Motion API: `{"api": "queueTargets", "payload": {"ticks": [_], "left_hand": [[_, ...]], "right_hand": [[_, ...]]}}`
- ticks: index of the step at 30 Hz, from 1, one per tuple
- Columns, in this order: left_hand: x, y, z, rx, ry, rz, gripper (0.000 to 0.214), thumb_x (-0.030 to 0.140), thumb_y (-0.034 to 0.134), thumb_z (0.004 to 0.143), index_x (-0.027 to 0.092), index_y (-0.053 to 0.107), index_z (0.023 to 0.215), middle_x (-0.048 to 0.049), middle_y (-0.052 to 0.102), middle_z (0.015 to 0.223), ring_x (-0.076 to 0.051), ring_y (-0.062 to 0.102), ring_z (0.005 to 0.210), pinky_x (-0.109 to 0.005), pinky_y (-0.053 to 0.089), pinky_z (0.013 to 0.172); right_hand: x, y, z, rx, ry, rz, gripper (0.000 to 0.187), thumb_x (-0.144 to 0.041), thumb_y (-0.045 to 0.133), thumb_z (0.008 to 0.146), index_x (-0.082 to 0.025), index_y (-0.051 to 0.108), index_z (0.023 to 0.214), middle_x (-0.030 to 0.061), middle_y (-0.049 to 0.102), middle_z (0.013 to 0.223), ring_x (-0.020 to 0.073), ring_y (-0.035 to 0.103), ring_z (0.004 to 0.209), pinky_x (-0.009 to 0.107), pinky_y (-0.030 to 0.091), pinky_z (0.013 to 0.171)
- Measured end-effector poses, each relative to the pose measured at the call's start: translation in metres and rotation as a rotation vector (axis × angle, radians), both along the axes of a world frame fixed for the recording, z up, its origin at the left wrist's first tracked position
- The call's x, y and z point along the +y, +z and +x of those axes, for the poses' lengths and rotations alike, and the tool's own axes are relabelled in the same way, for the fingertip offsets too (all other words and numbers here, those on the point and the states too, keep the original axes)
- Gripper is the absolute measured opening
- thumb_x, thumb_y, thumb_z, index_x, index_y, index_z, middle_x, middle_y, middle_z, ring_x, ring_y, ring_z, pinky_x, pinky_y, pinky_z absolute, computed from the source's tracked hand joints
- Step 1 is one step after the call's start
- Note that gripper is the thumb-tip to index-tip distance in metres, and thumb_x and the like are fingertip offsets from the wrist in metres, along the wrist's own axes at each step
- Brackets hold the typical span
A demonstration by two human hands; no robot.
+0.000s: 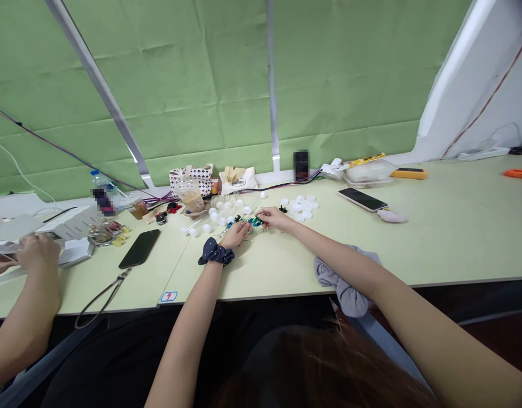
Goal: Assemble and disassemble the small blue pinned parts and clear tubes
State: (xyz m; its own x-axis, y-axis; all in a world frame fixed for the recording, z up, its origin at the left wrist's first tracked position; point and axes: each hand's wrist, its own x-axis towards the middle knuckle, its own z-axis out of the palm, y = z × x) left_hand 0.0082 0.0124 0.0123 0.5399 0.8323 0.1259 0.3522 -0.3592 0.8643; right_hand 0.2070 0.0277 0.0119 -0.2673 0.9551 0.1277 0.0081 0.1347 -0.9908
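Observation:
Small blue and green pieces [255,221] lie between my two hands, too tiny to name. My left hand [237,234], with a dark scrunchie [216,253] round its wrist, is closed with its fingertips at these pieces. From the other side my right hand [274,219] pinches at them, thumb and forefinger together. What exactly sits in either grip is partly hidden by the fingers. Several clear tubes with white caps [207,228] lie beyond my left hand. Right of my right hand are a small black piece [283,209] and several loose white caps [306,205].
A drink cup [190,198], a patterned bag [203,177] and cables stand along the back. Phones lie on the left [139,249] and right [363,199]. A grey cloth [348,283] hangs over the front edge. At far left, another person's hands [38,251] handle a white box.

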Motion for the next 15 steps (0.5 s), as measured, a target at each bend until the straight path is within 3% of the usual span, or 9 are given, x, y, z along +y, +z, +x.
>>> {"api": "queueTargets", "payload": {"ticks": [4, 8, 10, 12, 15], "left_hand": [[-0.001, 0.0007, -0.0001, -0.011, 0.008, -0.014, 0.042, 0.058, 0.039, 0.089, 0.017, 0.047, 0.083, 0.0077, 0.032, 0.052, -0.005, 0.026, 0.036, -0.018, 0.023, 0.034], [-0.0017, 0.002, 0.0003, 0.009, -0.005, 0.014, 0.041, 0.057, 0.04, 0.089, 0.017, 0.048, 0.083, 0.0073, 0.033, 0.052, -0.005, 0.027, 0.036, -0.018, 0.024, 0.035], [-0.0016, 0.002, 0.0005, 0.018, -0.001, 0.021, 0.042, 0.057, 0.041, 0.089, 0.016, 0.049, 0.083, 0.0069, 0.034, 0.052, -0.006, 0.028, 0.036, -0.018, 0.025, 0.035], [-0.0014, 0.0016, 0.0003, 0.013, 0.009, 0.015, 0.042, 0.057, 0.04, 0.089, 0.016, 0.049, 0.083, 0.007, 0.034, 0.052, -0.005, 0.028, 0.036, -0.018, 0.025, 0.035], [-0.0011, 0.0014, -0.0002, -0.003, 0.016, -0.008, 0.043, 0.058, 0.04, 0.089, 0.017, 0.049, 0.083, 0.0076, 0.033, 0.051, -0.005, 0.026, 0.035, -0.018, 0.023, 0.034]], "right_hand": [[-0.0038, 0.004, 0.0012, 0.029, 0.045, 0.006, 0.02, -0.02, 0.067, 0.08, -0.018, 0.062, 0.099, 0.0024, 0.063, 0.082, 0.0085, 0.06, 0.062, 0.018, 0.051, 0.052], [-0.0013, 0.0019, -0.0001, -0.031, -0.039, -0.088, 0.017, -0.031, 0.062, 0.086, -0.015, 0.059, 0.087, -0.0001, 0.057, 0.063, 0.0092, 0.055, 0.047, 0.018, 0.044, 0.039], [0.0001, 0.0006, 0.0012, -0.033, -0.013, -0.057, 0.015, -0.028, 0.06, 0.087, -0.014, 0.059, 0.084, -0.002, 0.054, 0.057, 0.0081, 0.052, 0.044, 0.017, 0.042, 0.038], [-0.0002, 0.0006, 0.003, 0.006, 0.058, -0.005, 0.01, -0.022, 0.063, 0.085, -0.014, 0.06, 0.091, -0.0017, 0.057, 0.063, 0.0077, 0.055, 0.049, 0.016, 0.046, 0.044], [-0.0022, 0.002, 0.0033, 0.042, 0.097, -0.014, 0.019, -0.021, 0.066, 0.082, -0.017, 0.06, 0.1, 0.0004, 0.062, 0.076, 0.009, 0.061, 0.059, 0.018, 0.051, 0.05]]}}
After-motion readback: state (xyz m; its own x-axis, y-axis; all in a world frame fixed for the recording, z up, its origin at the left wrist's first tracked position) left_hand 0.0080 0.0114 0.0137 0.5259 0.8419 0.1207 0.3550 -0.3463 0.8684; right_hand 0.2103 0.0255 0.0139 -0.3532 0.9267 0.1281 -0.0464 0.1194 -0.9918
